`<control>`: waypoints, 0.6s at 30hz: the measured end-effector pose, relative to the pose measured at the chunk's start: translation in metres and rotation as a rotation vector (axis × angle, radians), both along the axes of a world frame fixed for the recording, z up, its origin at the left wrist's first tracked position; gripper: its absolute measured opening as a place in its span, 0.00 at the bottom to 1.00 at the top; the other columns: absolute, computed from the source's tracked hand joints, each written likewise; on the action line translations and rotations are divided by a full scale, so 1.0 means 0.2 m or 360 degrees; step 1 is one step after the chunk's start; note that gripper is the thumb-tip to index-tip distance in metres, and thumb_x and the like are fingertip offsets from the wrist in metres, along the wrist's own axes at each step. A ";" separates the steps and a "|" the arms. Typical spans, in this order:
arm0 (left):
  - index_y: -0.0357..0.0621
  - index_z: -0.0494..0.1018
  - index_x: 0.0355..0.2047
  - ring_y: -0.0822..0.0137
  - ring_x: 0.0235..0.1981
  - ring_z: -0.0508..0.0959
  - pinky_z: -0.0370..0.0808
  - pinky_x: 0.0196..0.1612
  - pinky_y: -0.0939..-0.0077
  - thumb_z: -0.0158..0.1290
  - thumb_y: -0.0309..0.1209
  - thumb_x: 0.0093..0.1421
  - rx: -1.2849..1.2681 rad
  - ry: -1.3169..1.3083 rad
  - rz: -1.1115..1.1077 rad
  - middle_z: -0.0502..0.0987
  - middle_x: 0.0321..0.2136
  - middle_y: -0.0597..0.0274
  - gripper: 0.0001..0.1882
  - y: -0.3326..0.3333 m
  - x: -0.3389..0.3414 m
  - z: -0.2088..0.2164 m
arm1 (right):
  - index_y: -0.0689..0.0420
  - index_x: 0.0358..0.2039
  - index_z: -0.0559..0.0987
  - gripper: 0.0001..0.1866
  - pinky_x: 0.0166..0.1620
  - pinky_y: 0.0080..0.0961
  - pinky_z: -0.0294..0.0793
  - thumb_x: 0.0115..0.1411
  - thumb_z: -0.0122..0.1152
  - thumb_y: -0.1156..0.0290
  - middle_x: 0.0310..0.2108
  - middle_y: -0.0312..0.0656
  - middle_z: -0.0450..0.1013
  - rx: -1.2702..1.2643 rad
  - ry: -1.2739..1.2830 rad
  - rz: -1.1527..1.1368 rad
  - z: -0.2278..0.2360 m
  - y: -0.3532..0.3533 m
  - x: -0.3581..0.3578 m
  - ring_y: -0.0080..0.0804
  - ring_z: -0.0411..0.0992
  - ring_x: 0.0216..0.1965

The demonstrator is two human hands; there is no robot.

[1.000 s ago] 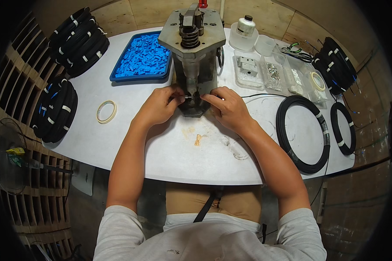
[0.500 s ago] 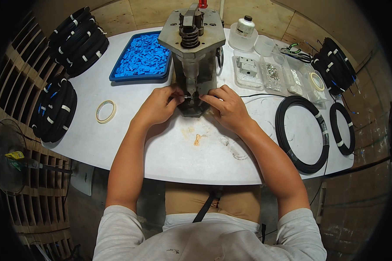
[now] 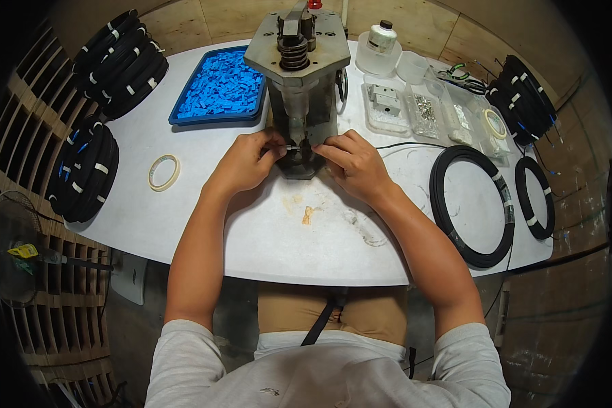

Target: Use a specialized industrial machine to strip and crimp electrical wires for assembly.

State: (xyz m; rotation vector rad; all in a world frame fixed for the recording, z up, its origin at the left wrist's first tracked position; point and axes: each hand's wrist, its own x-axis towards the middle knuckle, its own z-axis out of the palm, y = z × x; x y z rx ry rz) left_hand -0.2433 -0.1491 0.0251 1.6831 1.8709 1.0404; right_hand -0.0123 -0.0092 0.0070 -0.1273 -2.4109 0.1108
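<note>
Left hand (image 3: 241, 163): fingers pinch a thin cable end, now pushed into the press (image 3: 299, 88) base.
Right hand (image 3: 353, 163): fingers closed, steadying the cable at the press base.
Change: hands barely shifted; positioning continues.
Blue tray (image 3: 219, 88): at 11 o'clock on the table (image 3: 217, 231).

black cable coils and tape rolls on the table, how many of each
black cable coil stacks or loops: 5 (far left, left, far right, large loop, small loop)
tape rolls: 2 (left, right)
total: 7
</note>
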 end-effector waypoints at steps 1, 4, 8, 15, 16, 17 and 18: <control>0.32 0.79 0.44 0.64 0.38 0.85 0.80 0.48 0.69 0.56 0.23 0.68 -0.0001 -0.0002 -0.0001 0.85 0.36 0.53 0.07 0.00 0.00 0.00 | 0.54 0.49 0.86 0.26 0.44 0.31 0.80 0.46 0.69 0.84 0.41 0.37 0.79 0.0010 -0.0003 0.0000 0.00 0.00 0.00 0.37 0.75 0.40; 0.33 0.79 0.44 0.65 0.38 0.85 0.80 0.48 0.69 0.56 0.23 0.68 0.0017 -0.0008 -0.0002 0.85 0.36 0.53 0.07 0.00 0.00 0.00 | 0.54 0.49 0.86 0.26 0.44 0.31 0.80 0.46 0.69 0.84 0.41 0.37 0.79 0.0012 -0.0009 -0.0008 0.00 0.00 0.00 0.37 0.75 0.40; 0.33 0.79 0.44 0.65 0.38 0.84 0.80 0.47 0.70 0.56 0.24 0.68 0.0013 0.0022 -0.0004 0.85 0.35 0.54 0.07 0.00 0.00 -0.01 | 0.53 0.47 0.86 0.25 0.45 0.32 0.80 0.46 0.69 0.82 0.41 0.37 0.80 -0.0002 0.0011 -0.0013 -0.01 0.00 0.00 0.38 0.75 0.40; 0.33 0.79 0.44 0.66 0.37 0.84 0.79 0.46 0.70 0.57 0.25 0.69 0.0005 0.0000 -0.0002 0.85 0.35 0.55 0.07 0.00 0.00 -0.01 | 0.53 0.48 0.86 0.26 0.45 0.32 0.80 0.45 0.69 0.82 0.42 0.37 0.80 -0.0020 -0.0020 -0.0016 -0.01 0.00 0.01 0.38 0.75 0.41; 0.33 0.79 0.44 0.66 0.37 0.84 0.79 0.46 0.70 0.57 0.25 0.69 0.0005 0.0000 -0.0003 0.85 0.35 0.55 0.07 0.01 0.00 -0.01 | 0.53 0.48 0.86 0.26 0.45 0.32 0.80 0.45 0.69 0.82 0.42 0.37 0.80 -0.0016 -0.0021 -0.0018 -0.01 0.00 0.01 0.38 0.75 0.41; 0.33 0.79 0.44 0.66 0.38 0.84 0.79 0.47 0.70 0.57 0.25 0.69 0.0004 0.0000 0.0001 0.85 0.35 0.54 0.07 0.00 0.00 -0.01 | 0.53 0.48 0.86 0.26 0.45 0.32 0.80 0.45 0.69 0.82 0.42 0.37 0.80 -0.0016 -0.0021 -0.0019 -0.01 0.00 0.01 0.38 0.75 0.41; 0.33 0.79 0.44 0.65 0.38 0.84 0.79 0.47 0.69 0.56 0.25 0.69 0.0003 0.0000 0.0006 0.85 0.35 0.54 0.07 0.01 0.01 0.00 | 0.53 0.49 0.85 0.26 0.45 0.32 0.80 0.46 0.69 0.83 0.42 0.37 0.80 0.0001 -0.0022 -0.0018 -0.01 0.00 0.01 0.38 0.75 0.40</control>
